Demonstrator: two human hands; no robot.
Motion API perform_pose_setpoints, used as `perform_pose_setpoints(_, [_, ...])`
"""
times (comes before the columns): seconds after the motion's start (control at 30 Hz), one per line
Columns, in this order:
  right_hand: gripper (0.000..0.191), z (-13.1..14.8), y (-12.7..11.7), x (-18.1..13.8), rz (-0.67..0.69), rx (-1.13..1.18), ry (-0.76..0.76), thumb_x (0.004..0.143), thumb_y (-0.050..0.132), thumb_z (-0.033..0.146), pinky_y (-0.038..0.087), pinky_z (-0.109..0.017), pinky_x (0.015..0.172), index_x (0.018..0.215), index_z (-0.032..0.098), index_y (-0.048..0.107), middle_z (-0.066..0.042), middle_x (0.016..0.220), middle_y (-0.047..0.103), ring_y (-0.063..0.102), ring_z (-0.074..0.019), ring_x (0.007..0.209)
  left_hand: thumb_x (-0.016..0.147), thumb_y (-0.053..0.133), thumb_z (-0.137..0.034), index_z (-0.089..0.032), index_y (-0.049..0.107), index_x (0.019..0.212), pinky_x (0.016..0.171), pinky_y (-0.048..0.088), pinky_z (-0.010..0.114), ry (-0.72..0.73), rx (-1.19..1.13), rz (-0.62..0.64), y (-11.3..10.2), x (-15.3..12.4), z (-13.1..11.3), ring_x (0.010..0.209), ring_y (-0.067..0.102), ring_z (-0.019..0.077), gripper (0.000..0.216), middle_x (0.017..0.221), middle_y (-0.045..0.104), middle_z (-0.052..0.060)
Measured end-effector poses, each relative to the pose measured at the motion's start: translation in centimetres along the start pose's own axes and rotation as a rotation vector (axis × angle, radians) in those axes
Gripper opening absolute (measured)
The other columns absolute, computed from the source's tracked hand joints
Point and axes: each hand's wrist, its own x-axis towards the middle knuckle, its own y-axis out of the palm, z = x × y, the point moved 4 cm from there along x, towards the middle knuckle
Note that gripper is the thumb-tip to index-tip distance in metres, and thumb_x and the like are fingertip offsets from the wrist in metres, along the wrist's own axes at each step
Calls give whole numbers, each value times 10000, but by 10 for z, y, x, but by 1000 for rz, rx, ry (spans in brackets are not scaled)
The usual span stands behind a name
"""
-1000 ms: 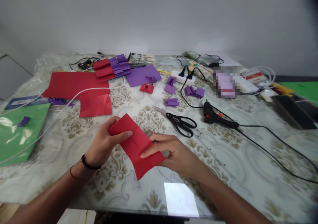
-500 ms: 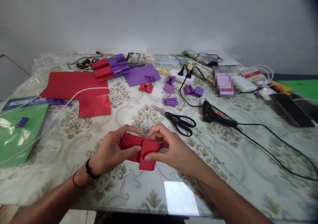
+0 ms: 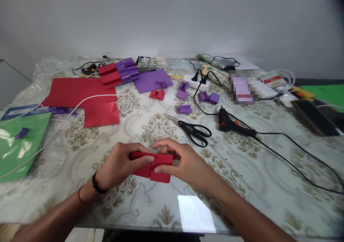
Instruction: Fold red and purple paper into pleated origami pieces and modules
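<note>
Between my two hands is a piece of folded red paper [image 3: 161, 159], held above the front of the patterned table. My left hand [image 3: 122, 161] grips its left end, thumb lying across the front face. On the right end, my right hand [image 3: 181, 161] pinches the paper with the thumb in front; its index finger arches over the top. A vertical seam runs down the middle of the lower part. The fingers behind the paper are partly hidden. Just beyond my right hand lie black-handled scissors [image 3: 195, 131], blades toward the left.
A black glue gun [image 3: 235, 125] with its cord lies at right. Behind are a white power strip [image 3: 196, 82], folded purple pieces [image 3: 185, 109], a red sheet [image 3: 80, 91] and a red-and-purple folded panel [image 3: 118, 73]. A green packet [image 3: 24, 145] lies at left, a phone [image 3: 315, 116] far right.
The folded red paper's two halves now line up along a level top edge; before, the right part stood stepped over the left. My right hand has shifted slightly, its index finger stretching further left.
</note>
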Motion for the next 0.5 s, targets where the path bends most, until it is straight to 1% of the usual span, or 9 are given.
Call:
perform_pose_setpoints(0.07, [306, 2, 0, -1, -8, 9, -12, 837, 829, 372, 483, -273, 696, 1103, 279, 709, 44, 861, 694, 619, -149, 757, 895, 756, -391, -229, 835, 871, 588, 439, 207, 2, -2, -29, -1, -1, 0, 666, 632, 129, 181, 761, 781, -2])
perform_pose_setpoints(0.1, [223, 3, 0, -1, -19, 13, -16, 877, 784, 402, 473, -267, 666, 1036, 259, 719, 36, 841, 694, 609, -144, 732, 902, 748, -395, -227, 833, 866, 581, 434, 206, 2, -7, -46, -2, -1, -1, 654, 622, 126, 192, 749, 775, -4])
perform_pose_setpoints(0.13, [198, 3, 0, -1, -33, 15, -15, 912, 737, 430, 458, -262, 631, 959, 239, 720, 30, 800, 683, 590, -139, 696, 906, 743, -401, -224, 831, 859, 576, 430, 206, 1, -12, -63, -3, -1, -1, 645, 614, 123, 203, 738, 770, -4])
perform_pose_setpoints(0.2, [273, 2, -1, -1, -62, 7, -4, 944, 678, 459, 418, -258, 571, 835, 211, 707, 29, 702, 633, 535, -129, 624, 904, 741, -404, -215, 828, 845, 572, 429, 210, -5, -20, -66, -4, -1, -2, 634, 608, 124, 216, 724, 765, -2])
perform_pose_setpoints(0.23, [292, 1, -1, -1, -67, -2, 4, 940, 676, 460, 401, -258, 555, 803, 204, 705, 30, 666, 614, 512, -125, 601, 897, 743, -400, -209, 827, 839, 576, 434, 213, -10, -21, -49, -3, -1, -2, 637, 613, 127, 216, 725, 766, 1])
perform_pose_setpoints(0.37, [256, -2, 1, 0, -57, -49, 18, 912, 696, 421, 374, -256, 543, 792, 197, 730, 22, 656, 623, 492, -123, 596, 882, 733, -363, -203, 837, 872, 633, 479, 232, -20, -23, 62, 1, 1, -5, 718, 677, 161, 191, 802, 799, 23])
perform_pose_setpoints(0.5, [250, -1, 1, -2, -61, -61, 19, 906, 690, 408, 371, -258, 544, 780, 196, 728, 20, 653, 618, 485, -123, 595, 884, 723, -363, -202, 842, 869, 617, 476, 238, -26, -23, 61, 2, 1, -6, 691, 679, 165, 201, 773, 796, 27])
